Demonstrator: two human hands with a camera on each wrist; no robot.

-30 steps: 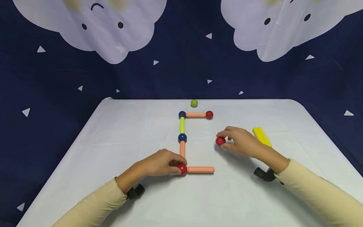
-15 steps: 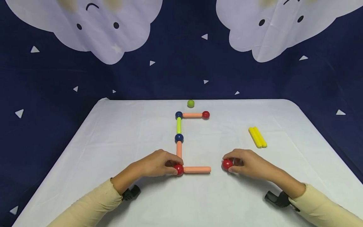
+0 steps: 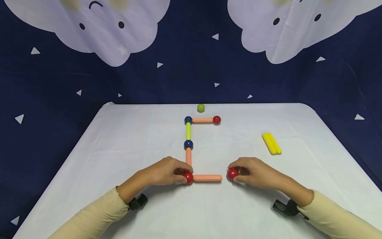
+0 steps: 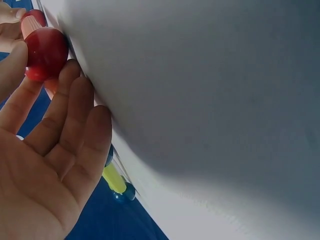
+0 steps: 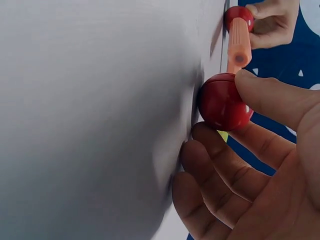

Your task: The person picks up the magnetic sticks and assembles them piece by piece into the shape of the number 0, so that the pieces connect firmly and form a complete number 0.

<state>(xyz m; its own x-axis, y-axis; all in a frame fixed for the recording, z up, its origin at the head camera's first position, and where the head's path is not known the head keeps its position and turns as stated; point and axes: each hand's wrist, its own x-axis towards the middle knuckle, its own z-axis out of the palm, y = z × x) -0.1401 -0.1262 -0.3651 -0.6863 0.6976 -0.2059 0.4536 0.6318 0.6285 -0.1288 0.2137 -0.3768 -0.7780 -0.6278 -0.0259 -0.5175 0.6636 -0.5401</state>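
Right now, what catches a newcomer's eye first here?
The C-shaped chain of sticks and balls in the middle of the white table. Next, the two hands at its near end: the left hand holds the corner red ball, while the right hand pinches a loose red ball just short of the orange stick's free end. Two yellow sticks lie apart to the right, a green ball near the far edge.

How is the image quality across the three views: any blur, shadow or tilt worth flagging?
Head view: sharp and evenly lit, with soft shadows under both hands on the white table. Left wrist view: tilted, the table a featureless grey gradient, the left hand close and soft. Right wrist view: tilted too, the table smeared, yet the red ball in the right hand reads clearly.
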